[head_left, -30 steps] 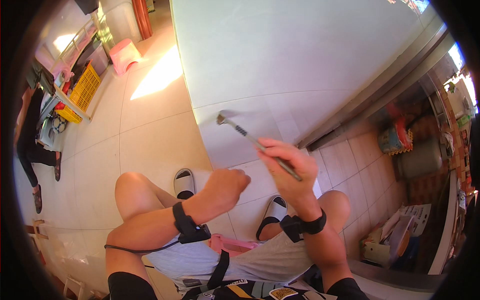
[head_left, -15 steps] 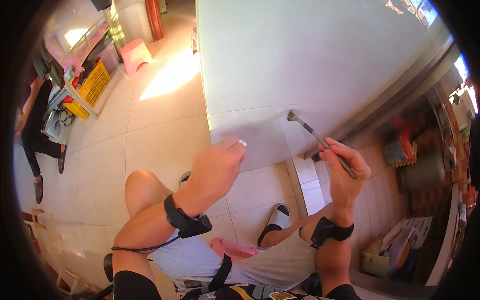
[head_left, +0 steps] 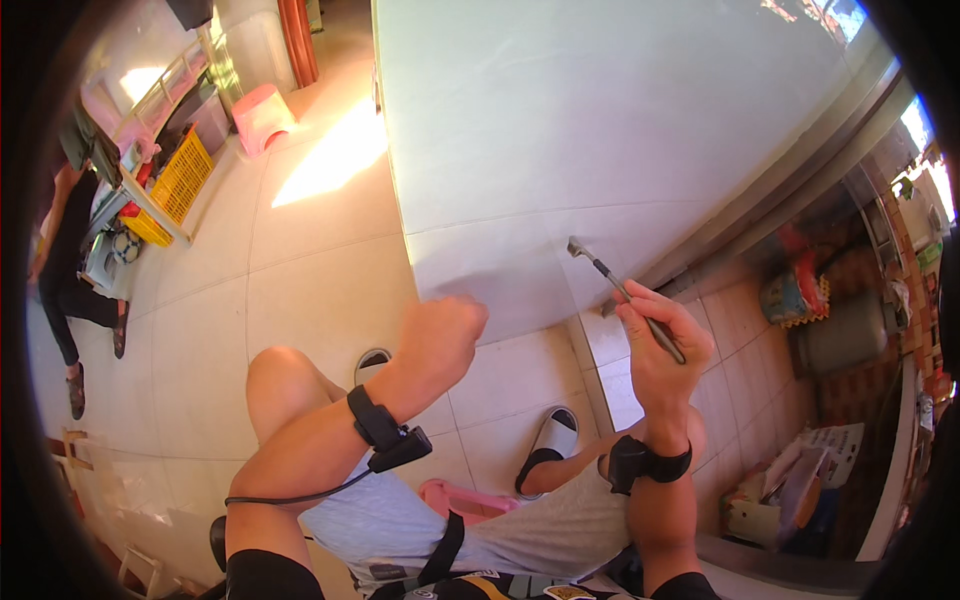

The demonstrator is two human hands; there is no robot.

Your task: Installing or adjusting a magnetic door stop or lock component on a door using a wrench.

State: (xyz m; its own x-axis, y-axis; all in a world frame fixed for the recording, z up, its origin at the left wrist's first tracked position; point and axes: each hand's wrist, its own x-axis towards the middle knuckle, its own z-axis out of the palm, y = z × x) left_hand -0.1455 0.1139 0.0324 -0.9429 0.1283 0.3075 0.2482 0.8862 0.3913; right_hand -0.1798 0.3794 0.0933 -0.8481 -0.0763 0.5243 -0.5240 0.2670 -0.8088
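My right hand [head_left: 662,335] grips a slim grey-handled tool [head_left: 603,270] with a small angled head, held over the lower part of a pale wall panel [head_left: 560,120]. To its left, my left hand [head_left: 440,340] is closed with its knuckles up; what is between its fingers, if anything, is hidden. Both wrists wear black strapped devices. Below my hands are my knees, my slippers [head_left: 550,445] and a pink plastic seat [head_left: 475,498].
At upper left stand a pink stool [head_left: 262,118], a rack with a yellow crate [head_left: 175,180] and a ball [head_left: 125,245]. A person's dark-trousered legs [head_left: 75,290] are at far left. At right are a metal cylinder [head_left: 845,335], shelving and stacked papers [head_left: 790,475].
My right hand and the tool have moved rightward since one second ago, then slightly back left and down. My left hand rose half a second ago and has since lowered a little.
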